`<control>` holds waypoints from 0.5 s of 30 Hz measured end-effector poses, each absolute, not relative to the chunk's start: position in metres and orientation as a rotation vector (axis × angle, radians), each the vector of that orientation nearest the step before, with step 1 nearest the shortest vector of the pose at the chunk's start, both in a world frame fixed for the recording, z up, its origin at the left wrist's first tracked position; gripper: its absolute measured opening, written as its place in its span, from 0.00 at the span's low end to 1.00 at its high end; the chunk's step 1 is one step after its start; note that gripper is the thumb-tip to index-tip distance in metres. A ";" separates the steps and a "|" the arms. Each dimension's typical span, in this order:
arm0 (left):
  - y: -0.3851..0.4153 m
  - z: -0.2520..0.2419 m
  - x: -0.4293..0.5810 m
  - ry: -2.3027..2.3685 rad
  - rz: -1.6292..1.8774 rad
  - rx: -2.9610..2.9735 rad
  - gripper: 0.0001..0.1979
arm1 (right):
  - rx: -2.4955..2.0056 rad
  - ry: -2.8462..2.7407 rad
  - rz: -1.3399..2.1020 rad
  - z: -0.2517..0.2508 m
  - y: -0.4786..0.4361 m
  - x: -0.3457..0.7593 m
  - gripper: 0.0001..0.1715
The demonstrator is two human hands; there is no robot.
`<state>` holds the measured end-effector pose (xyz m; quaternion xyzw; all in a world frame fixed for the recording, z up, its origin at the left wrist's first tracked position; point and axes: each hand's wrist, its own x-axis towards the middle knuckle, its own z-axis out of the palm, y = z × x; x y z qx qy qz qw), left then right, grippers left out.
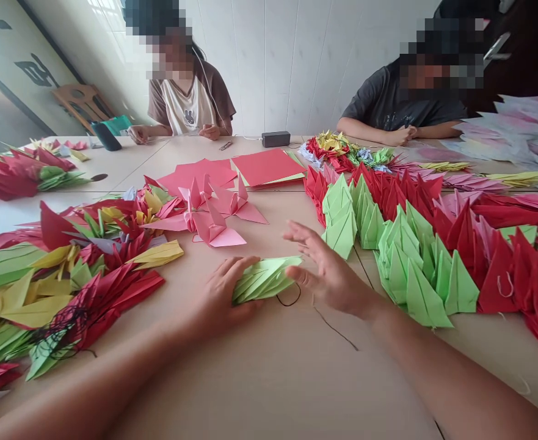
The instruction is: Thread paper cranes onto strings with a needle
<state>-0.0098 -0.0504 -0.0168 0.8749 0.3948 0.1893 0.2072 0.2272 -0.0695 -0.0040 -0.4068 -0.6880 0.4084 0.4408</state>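
A bundle of light green folded paper pieces (266, 278) lies on the table in front of me. My left hand (229, 290) is closed around its left end, thumb at the near side and fingers over the top. At the bundle's right end my right hand (323, 269) is raised with its fingers apart; whether the thumb touches the paper I cannot tell. A dark thread (290, 300) loops out beside the bundle, and another thin thread (336, 329) trails on the table below my right hand. Several pink paper cranes (211, 214) stand just beyond.
Heaps of red, yellow and green folded paper (80, 275) cover the left, with tangled black thread (65, 327). Rows of green and red folded paper (410, 263) stand on the right. Red paper sheets (269, 166) and a black box (275, 139) lie farther back. Two people sit opposite.
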 end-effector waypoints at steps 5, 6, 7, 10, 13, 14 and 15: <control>-0.050 -0.004 -0.019 1.126 0.561 2.313 0.27 | -1.075 -1.408 1.172 -0.008 -0.059 0.245 0.39; -0.049 -0.001 -0.021 1.130 0.566 2.288 0.28 | -1.093 -1.409 1.213 -0.008 -0.059 0.246 0.39; -0.049 0.001 -0.023 1.133 0.572 2.265 0.28 | -1.103 -1.425 1.255 -0.008 -0.059 0.246 0.39; -0.050 0.005 -0.025 1.129 0.598 2.209 0.27 | -1.100 -1.493 1.407 -0.007 -0.063 0.240 0.35; -0.051 0.009 -0.025 1.109 0.638 2.162 0.25 | -1.047 -1.549 1.546 -0.003 -0.069 0.231 0.22; -0.050 0.010 -0.025 1.109 0.645 2.142 0.25 | -1.027 -1.553 1.576 -0.002 -0.070 0.229 0.18; -0.050 0.011 -0.025 1.112 0.645 2.122 0.24 | -1.008 -1.546 1.596 0.000 -0.070 0.229 0.17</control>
